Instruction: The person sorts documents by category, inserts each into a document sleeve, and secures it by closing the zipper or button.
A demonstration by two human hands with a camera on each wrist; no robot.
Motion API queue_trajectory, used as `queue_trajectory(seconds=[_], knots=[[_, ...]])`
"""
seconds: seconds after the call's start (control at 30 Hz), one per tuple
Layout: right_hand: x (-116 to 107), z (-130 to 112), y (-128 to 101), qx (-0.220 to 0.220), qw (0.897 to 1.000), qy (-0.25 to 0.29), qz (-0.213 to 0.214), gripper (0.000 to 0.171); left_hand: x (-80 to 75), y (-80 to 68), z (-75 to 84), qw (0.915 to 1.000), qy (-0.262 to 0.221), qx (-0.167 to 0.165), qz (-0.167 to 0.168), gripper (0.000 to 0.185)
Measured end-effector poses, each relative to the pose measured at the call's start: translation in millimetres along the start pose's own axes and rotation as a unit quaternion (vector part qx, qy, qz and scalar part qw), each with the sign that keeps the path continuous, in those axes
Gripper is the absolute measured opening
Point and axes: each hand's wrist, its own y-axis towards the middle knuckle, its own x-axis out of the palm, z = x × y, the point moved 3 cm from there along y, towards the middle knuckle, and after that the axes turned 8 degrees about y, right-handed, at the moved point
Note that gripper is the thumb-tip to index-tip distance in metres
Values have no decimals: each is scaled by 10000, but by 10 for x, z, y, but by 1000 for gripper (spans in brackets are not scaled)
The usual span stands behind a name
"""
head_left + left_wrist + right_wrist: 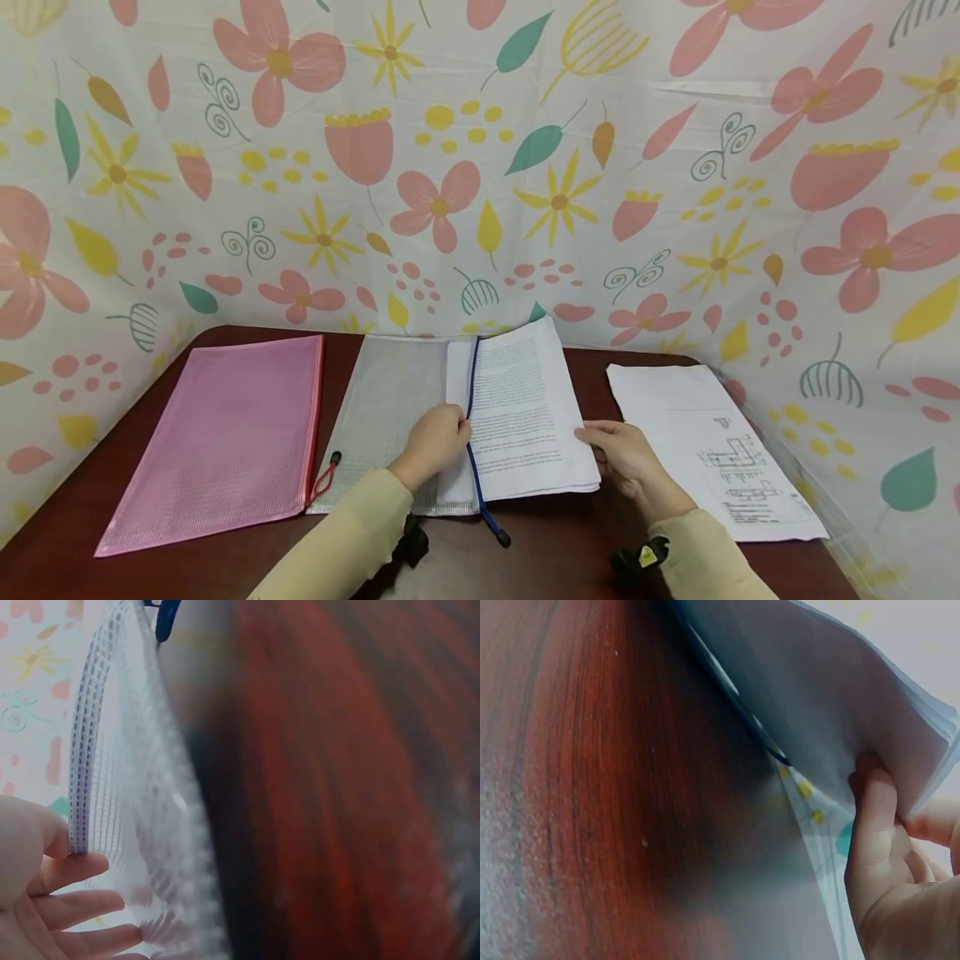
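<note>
Dark red-brown wooden table (555, 550) and what lies on it

A clear mesh zip pouch (382, 408) lies at the middle. Just left of the pouch lies a pink mesh pouch (225, 442); right of it, apart, a printed loose sheet (705, 442). A stack of printed paper (525, 408) overlaps the clear pouch's right edge.

The head view is taken from above and behind the forearms, looking forward and down across the table (172, 550) toward the flowered backdrop (480, 167); both hands, the clear pouch (382, 417) and the paper stack (525, 417) are seen at a moderate distance. The left wrist view is set very close and low beside the pouch (142, 847), apparently looking along its lifted mesh edge, with the tabletop blurred. The right wrist view is held equally close under the stack (840, 697), facing along the table. The pouch and stack are shared with the head view.
</note>
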Motion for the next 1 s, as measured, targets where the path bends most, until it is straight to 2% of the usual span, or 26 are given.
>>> queue_trajectory(seconds=[0.23,0.47,0.6,0.87,1.0], knots=[[29,-44,1,-150,9998,-86,-118,47,3,-1,42,9998,79,135,151,29],[87,7,-11,-61,9995,312,-72,38,16,22,40,9996,82,138,228,27],[143,23,-1,-136,9989,416,-153,41,-8,57,60,9993,82,233,289,26],[268,37,30,-90,9984,429,-359,42,-29,76,102,9997,-60,221,20,24],[298,40,43,-103,9990,305,-301,41,-17,80,119,9996,-108,250,1,24]])
